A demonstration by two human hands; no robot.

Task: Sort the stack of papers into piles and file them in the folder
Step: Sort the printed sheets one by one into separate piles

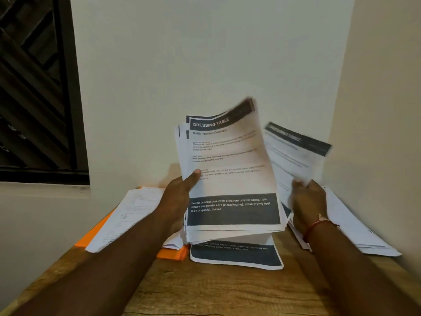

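Left hand (180, 197) grips stack (230, 174); right hand (307, 201) pinches sheet (296, 153).

Reaching in from both lower corners toward the centre. Gripping a stack of papers (230, 169) at centre with the left hand (180, 197), thumb on the front page. Pinching a blurred sheet (296, 151) centre-right with the right hand (307, 201).

Top sheet (227, 167): header "DRESSING TABLE", then "Refill Powder Compact"; dark footer begins "Powder compact case (with old/spent powder core)". Lying sheet (237, 256) at 6 o'clock: "wiping cloth". Blurred sheet (296, 156) at 3 o'clock: unreadable.
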